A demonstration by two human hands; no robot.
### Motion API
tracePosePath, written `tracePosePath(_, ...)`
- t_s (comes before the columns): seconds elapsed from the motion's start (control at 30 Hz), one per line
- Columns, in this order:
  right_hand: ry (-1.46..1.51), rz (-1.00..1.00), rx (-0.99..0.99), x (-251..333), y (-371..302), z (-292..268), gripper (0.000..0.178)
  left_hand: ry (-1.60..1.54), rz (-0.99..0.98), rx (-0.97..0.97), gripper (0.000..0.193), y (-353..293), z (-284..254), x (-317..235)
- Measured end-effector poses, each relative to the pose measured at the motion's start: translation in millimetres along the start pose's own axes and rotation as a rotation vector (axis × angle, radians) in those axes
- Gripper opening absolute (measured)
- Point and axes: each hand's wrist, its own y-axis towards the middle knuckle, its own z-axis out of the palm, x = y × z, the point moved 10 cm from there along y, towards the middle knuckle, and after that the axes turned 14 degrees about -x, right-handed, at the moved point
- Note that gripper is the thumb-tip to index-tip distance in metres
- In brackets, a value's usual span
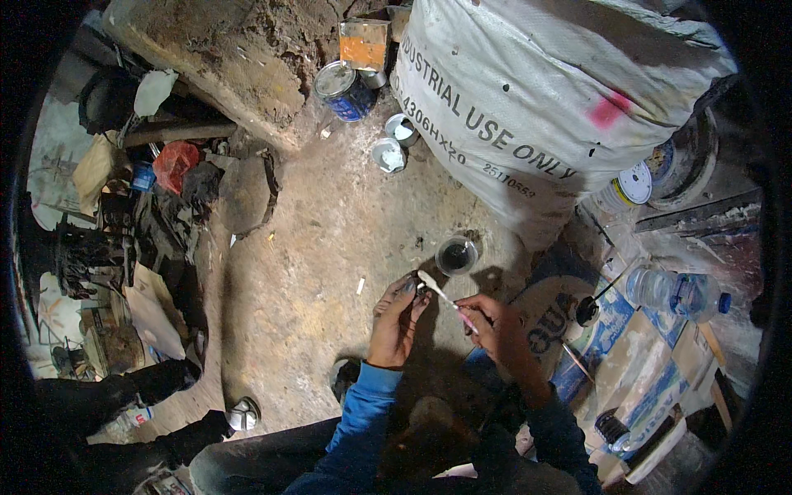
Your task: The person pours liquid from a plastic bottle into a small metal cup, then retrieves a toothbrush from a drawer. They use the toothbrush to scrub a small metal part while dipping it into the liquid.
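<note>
My right hand (488, 327) grips the pink handle of a slim toothbrush (443, 295), its pale head pointing up and left. That head touches or nearly touches the fingertips of my left hand (393, 328). The left fingers are pinched together around something small, mostly hidden, that I cannot make out; dark smudges show on the fingertips. Just beyond both hands, a small clear cup (456, 256) of dark liquid stands on the worn floor (313, 272).
A big white woven sack (528, 91) stands at the far right. Behind lie a blue paint can (343, 92), an orange-sided tin (364, 45) and an open tin of white paint (388, 154). Flattened cardboard (569, 313) and a water bottle (676, 293) lie right; clutter including a red bag (175, 165) lies left.
</note>
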Motion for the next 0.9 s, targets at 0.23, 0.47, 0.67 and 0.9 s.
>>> tracePosePath(0.23, 0.179, 0.306, 0.069, -2, -15, 5, 0.018, 0.021, 0.025, 0.003, 0.027, 4, -5, 4)
tracePosePath(0.47, 0.29, 0.254, -0.044, -3, -20, 19, 0.016, 0.072, 0.119, 0.073, 0.027, 0, 3, -2)
tracePosePath(0.67, 0.168, 0.277, -0.037, -10, -19, 27, 0.013, 0.168, 0.16, 0.022, 0.027, -2, 2, -14)
tracePosePath(0.9, 0.227, 0.31, -0.03, -20, -27, 35, 0.012, 0.133, 0.165, -0.007, 0.028, -2, 5, -15)
